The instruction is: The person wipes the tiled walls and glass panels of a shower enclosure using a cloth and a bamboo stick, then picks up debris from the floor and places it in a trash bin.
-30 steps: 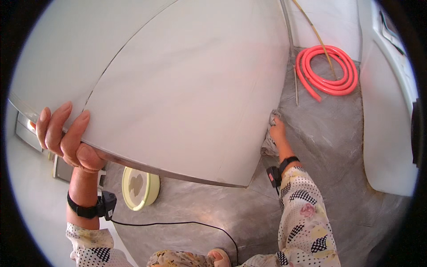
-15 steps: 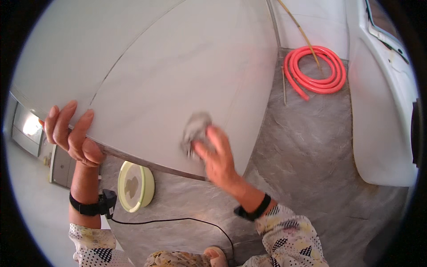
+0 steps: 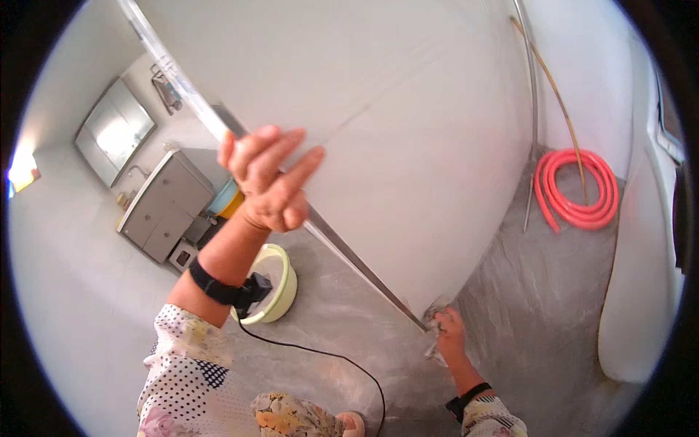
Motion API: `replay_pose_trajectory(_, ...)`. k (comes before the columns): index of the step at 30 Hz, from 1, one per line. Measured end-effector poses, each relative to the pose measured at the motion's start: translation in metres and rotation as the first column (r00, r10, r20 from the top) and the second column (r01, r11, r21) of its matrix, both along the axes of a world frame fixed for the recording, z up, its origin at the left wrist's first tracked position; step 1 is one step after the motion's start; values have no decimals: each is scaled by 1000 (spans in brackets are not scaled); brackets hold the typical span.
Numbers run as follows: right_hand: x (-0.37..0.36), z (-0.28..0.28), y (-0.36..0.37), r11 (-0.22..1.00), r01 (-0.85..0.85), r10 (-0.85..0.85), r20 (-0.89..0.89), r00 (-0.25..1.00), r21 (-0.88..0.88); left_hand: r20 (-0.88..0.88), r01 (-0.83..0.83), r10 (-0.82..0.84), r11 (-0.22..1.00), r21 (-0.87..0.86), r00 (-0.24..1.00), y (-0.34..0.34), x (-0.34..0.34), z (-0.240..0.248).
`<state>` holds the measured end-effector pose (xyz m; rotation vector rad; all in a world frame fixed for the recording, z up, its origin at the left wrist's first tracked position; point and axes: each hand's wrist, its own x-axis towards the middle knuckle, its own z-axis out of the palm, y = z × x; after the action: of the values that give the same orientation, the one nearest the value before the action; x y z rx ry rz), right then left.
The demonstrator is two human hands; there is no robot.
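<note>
Left hand raised high at the edge of a large white panel, fingers spread and hooked over that edge, thumb side toward the camera; grip clenched on the panel edge, steadying it. Black wrist strap on the left forearm, thin black cable trailing down from it across the floor.

Right hand low, at the bottom corner of the same panel, just where panel meets grey concrete floor. Grip closed around a crumpled grey cloth, bunched between fingers and panel corner, touching the panel's lower edge. Cloth thus inside the right grip, well apart from the left hand, which sits far up along the same slanted edge.

Panel tilted, running from upper left down to the lower right corner by the cloth, filling most of the upper middle of the view.

Pale green basin on the floor beneath the left forearm, partly hidden by the wrist. Coiled red hose on the floor at the right, near a thin pole leaning against the wall. Grey cabinet at the left, with a window above it. Patterned sleeves on both arms.
</note>
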<state>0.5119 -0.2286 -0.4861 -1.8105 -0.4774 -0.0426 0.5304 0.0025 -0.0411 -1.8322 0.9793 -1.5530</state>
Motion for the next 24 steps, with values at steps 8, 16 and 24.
replay_pose_trajectory(8, 93, 345, 49, 850, -32, -351, 609, 711, 526, 10, 94, -94, 994, -55, 996, -12, -5, 0)
replay_pose_trajectory(16, 18, 163, 87, 892, 102, -376, 598, 708, 440, -9, 63, -64, 996, -70, 998, -8, -17, 0)
replay_pose_trajectory(24, -17, 6, -4, 989, -126, 123, -45, 991, -80, -4, 42, -43, 997, -64, 999, -2, -14, 5)
